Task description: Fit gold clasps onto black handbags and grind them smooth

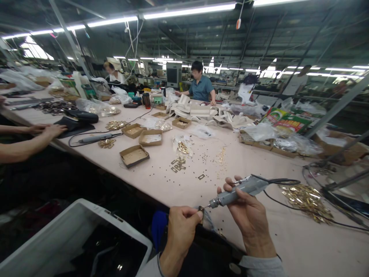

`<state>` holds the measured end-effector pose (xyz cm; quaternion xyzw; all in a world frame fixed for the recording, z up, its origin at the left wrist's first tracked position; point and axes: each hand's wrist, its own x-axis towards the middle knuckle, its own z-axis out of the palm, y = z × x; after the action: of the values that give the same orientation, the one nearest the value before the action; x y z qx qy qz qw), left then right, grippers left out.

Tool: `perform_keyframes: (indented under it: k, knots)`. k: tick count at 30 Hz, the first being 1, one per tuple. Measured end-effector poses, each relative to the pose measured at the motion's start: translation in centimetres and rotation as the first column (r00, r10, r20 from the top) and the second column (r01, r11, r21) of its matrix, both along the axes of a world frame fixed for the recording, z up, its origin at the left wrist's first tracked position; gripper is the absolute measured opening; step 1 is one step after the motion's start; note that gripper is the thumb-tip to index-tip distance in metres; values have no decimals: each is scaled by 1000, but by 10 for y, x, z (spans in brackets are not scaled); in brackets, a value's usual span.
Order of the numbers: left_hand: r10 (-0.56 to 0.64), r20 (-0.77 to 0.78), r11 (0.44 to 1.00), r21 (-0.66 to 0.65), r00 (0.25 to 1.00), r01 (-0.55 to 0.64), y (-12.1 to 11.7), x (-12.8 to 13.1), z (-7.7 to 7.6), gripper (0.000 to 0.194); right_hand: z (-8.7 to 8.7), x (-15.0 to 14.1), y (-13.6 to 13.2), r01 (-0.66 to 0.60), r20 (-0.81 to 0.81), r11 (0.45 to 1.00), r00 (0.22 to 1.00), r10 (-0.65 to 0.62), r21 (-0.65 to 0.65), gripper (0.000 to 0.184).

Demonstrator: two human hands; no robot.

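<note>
My right hand (249, 213) is wrapped round a grey electric screwdriver (242, 190), which points left with its cord trailing off to the right. The bit reaches a small dark metal fitting (201, 208) at the table's front edge. My left hand (183, 227) pinches that fitting between thumb and fingers, and dark material (207, 250) hangs below it. Part of the fitting is hidden by the fingertips. On the table beyond lie a single rectangular metal frame (201, 177), a small heap of similar frames (178, 164) and scattered tiny dark screws (204, 157).
Gold metal pieces (307, 202) are heaped at the right near cords. Cardboard trays (134, 156) stand left of centre. Another grey screwdriver (95, 138) lies near a co-worker's hands (47, 132). A white bin (86, 215) stands below left. Another person (201, 88) sits across the table.
</note>
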<state>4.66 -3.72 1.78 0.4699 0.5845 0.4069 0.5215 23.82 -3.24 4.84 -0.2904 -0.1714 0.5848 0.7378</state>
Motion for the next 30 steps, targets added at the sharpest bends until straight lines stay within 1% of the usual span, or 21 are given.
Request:
perform_keyframes:
  k: [4, 12, 17, 25, 30]
  knots:
    - [12, 11, 1000, -6, 1000, -12, -1, 0, 5, 21, -3, 0, 0, 0, -1, 1000, 1000, 0, -14, 35]
    - [1, 33, 1000, -2, 999, -1, -1, 0, 10, 29, 0, 0, 0, 1, -4, 1000, 1000, -2, -28, 37]
    - [-2, -8, 1000, -10, 1000, 2, -1, 0, 8, 37, 0, 0, 0, -12, -7, 1000, 1000, 12, -26, 39]
    - [-4, -71, 1000, -20, 998, 3, -2, 1, -1, 34, 1, -2, -2, -1, 28, 999, 1000, 2, -45, 36]
    - [6, -79, 1000, -20, 997, -7, -3, 2, 2, 34, 4, -5, -4, 13, 26, 998, 1000, -11, -55, 33]
